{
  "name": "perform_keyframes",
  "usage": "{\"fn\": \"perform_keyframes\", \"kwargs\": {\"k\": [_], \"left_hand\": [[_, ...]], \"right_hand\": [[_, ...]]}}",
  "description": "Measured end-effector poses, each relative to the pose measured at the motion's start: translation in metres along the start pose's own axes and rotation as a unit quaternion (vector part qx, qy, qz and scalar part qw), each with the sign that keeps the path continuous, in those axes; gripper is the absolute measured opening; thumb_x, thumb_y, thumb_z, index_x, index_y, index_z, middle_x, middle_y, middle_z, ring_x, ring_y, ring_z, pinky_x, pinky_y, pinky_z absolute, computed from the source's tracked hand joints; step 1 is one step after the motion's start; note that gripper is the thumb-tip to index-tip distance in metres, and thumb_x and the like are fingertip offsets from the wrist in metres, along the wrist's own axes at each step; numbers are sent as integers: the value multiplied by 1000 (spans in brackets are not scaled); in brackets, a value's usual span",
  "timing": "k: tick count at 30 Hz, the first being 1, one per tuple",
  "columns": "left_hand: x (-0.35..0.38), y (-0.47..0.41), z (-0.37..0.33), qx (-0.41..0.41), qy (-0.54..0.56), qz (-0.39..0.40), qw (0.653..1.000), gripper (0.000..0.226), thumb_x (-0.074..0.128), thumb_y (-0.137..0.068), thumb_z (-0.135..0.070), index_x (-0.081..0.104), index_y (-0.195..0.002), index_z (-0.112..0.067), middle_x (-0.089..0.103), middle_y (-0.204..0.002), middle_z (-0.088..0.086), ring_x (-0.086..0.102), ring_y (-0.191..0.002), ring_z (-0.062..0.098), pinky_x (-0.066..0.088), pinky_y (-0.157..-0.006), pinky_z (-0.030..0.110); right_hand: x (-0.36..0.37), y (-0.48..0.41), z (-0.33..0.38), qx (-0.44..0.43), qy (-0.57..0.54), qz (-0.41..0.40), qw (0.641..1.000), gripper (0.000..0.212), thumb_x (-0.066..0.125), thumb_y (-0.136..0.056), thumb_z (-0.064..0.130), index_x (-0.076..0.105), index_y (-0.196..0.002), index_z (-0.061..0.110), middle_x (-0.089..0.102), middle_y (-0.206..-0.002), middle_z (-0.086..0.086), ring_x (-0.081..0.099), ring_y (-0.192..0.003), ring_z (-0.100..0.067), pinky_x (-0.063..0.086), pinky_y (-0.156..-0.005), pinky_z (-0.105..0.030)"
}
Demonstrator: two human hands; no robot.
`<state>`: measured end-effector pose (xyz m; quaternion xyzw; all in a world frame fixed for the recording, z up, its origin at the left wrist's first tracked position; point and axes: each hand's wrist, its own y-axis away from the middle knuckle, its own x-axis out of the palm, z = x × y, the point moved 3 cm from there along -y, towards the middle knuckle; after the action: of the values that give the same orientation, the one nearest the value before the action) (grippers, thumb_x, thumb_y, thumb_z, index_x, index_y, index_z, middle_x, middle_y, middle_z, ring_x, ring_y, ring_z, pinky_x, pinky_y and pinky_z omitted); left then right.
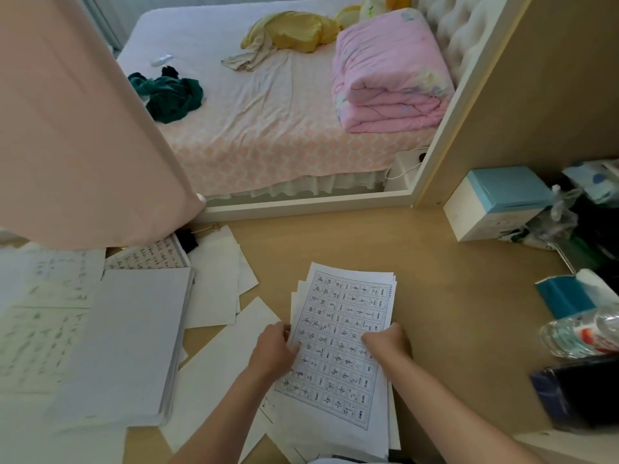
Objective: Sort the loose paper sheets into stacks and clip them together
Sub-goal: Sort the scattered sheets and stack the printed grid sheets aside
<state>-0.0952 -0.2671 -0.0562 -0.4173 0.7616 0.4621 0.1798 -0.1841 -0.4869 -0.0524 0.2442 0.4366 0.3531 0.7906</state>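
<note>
Your desk (435, 279) is the biggest thing that matters here: a pale, smooth, wood-look top, hard and flat, so it suits tapping edges square; the rumpled bed (268, 112) beyond it would not. On your left lies the thick stack (127, 346), a white block with a layered, fairly even edge; it looks already gathered and parked out of the way. Around it the loose sheets (214, 289) lie fanned at odd angles, thin, plain white and overlapping; these look unsorted.

In front of you is the printed sheaf (341, 336), its top page a ruled grid of characters; corners of the lower pages poke out at its far left, so it is not yet flush, and its near end lies over other loose pages. Your left hand (273, 349) grips the sheaf's left edge with curled fingers; your right hand (388, 339) is curled over the right edge, thumb on top; holding both sides this way reads as squaring the pages.

The smallest piece, the binder clip (187, 241), is black with thin wire handles; it sits by the curtain hem, well apart from both hands, so clipping looks like a later reach.
</note>
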Motion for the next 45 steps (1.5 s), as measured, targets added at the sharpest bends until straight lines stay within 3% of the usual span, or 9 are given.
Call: {"fn": "perform_keyframes", "kwargs": {"k": [6,10,13,20,25,29,34,41,45], "left_hand": [[-41,11,38,28,-123,-133,983,61,71,-84,-29,48,-140,-22,46,-145,0,42,-132,24,39,-107,39],[-56,18,81,-52,-153,-71,984,113,80,-62,-61,24,-150,-19,21,-155,4,20,-143,29,40,-107,46],[-55,19,87,-39,-183,-73,980,123,79,-56,-70,20,-151,-19,25,-150,6,24,-138,29,42,-104,43],[-73,9,93,-26,-217,-104,970,97,72,-66,-70,36,-139,-16,41,-133,7,41,-124,28,41,-97,36],[-73,18,107,-17,-180,-98,979,83,71,-74,-60,36,-140,-23,38,-134,5,36,-127,30,46,-93,41],[-71,24,117,-40,-130,-57,989,86,82,-64,-52,39,-129,-17,47,-125,8,52,-114,27,47,-83,34],[-81,12,125,4,-25,5,1000,34,65,-86,-28,61,-119,-19,64,-121,0,60,-111,22,47,-89,32],[-78,21,136,10,47,25,999,36,54,-99,-27,52,-130,-10,59,-130,6,55,-120,28,38,-90,28],[-61,35,129,71,51,67,994,40,50,-100,-32,45,-133,-10,58,-128,8,56,-118,30,45,-90,33]], "right_hand": [[-22,10,-13,-34,-210,-36,976,24,74,-82,4,65,-99,17,70,-91,1,68,-80,-20,58,-75,-37],[-19,4,-25,69,-270,-24,960,33,79,-78,0,63,-107,3,71,-99,-13,71,-86,-32,59,-83,-51],[-3,14,-34,132,-242,30,961,20,73,-84,1,67,-103,3,71,-101,-18,70,-90,-37,58,-84,-55],[25,53,-33,75,-149,-9,986,18,66,-91,2,65,-109,4,68,-100,-14,65,-87,-32,57,-79,-41],[10,62,-35,67,-175,-65,980,21,65,-90,-2,65,-110,7,69,-113,-16,67,-102,-38,56,-89,-50],[19,74,-47,69,-135,-58,987,26,64,-90,-3,60,-114,7,67,-114,-16,65,-105,-39,54,-92,-57],[41,92,-55,82,-132,1,988,30,66,-89,-1,60,-116,9,68,-112,-15,67,-99,-38,55,-88,-61],[58,113,-61,78,-151,17,985,25,64,-91,-1,59,-113,11,69,-108,-16,69,-96,-39,56,-84,-62],[89,126,-56,39,-101,10,994,20,62,-93,4,59,-109,16,68,-104,-7,68,-91,-28,59,-74,-43]]}}
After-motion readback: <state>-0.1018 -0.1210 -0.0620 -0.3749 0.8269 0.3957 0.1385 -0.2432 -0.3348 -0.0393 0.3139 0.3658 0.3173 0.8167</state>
